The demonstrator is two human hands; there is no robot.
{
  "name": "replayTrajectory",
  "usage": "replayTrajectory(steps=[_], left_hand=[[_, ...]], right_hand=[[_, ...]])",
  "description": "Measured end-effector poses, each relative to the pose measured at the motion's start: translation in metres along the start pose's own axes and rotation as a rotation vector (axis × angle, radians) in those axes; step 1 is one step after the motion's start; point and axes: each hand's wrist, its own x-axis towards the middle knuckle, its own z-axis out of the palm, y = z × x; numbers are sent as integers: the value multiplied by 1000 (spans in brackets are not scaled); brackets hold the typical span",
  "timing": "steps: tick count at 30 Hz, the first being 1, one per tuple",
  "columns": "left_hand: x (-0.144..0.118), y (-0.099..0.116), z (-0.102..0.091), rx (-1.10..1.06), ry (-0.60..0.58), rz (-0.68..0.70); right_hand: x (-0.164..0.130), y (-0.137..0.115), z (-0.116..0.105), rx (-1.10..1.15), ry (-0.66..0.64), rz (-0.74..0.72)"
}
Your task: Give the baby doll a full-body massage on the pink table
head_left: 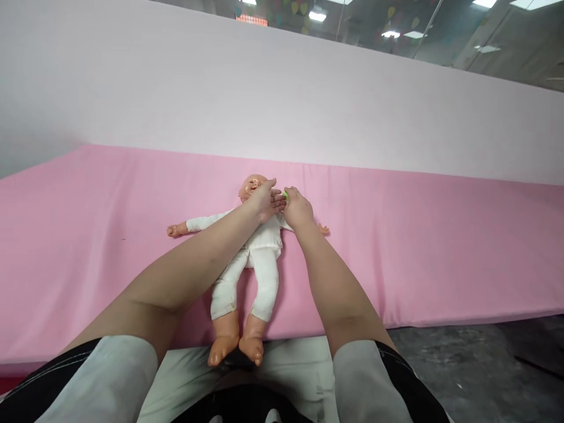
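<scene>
A baby doll in white cloth lies on its back, arms spread wide, its bare feet toward me at the front edge. Over its upper chest, beside its chin, my left hand is held with the fingers stretched out and the palm turned toward the right. Just right of those fingertips, my right hand is closed on a small bright green object. Most of that object is hidden by the fingers, so its kind does not show. My forearms cover parts of the doll's body and arm.
Pink cloth covers the long padded surface under the doll. A white wall rises behind it, with glass panels above. Grey floor shows at the lower right. The doll's feet reach the front edge near my lap.
</scene>
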Motion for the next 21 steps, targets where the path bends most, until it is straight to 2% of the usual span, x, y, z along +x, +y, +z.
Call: replayTrajectory(steps=[5,10,15,18,21], left_hand=[[-13,0,-8,-51,0,43],[-34,-3,-29,-162,-96,78],[-40,-7,-44,-325,-166,91],[-38,-5,-47,-388,-152,98],[-37,2,-49,-452,-138,146]], right_hand=[[-4,2,0,-34,9,-5],[-7,-7,-4,-116,-25,-9],[-7,-25,-11,-202,-17,-9],[-10,-44,-17,-176,22,-105],[-20,-71,-22,-115,42,-275]])
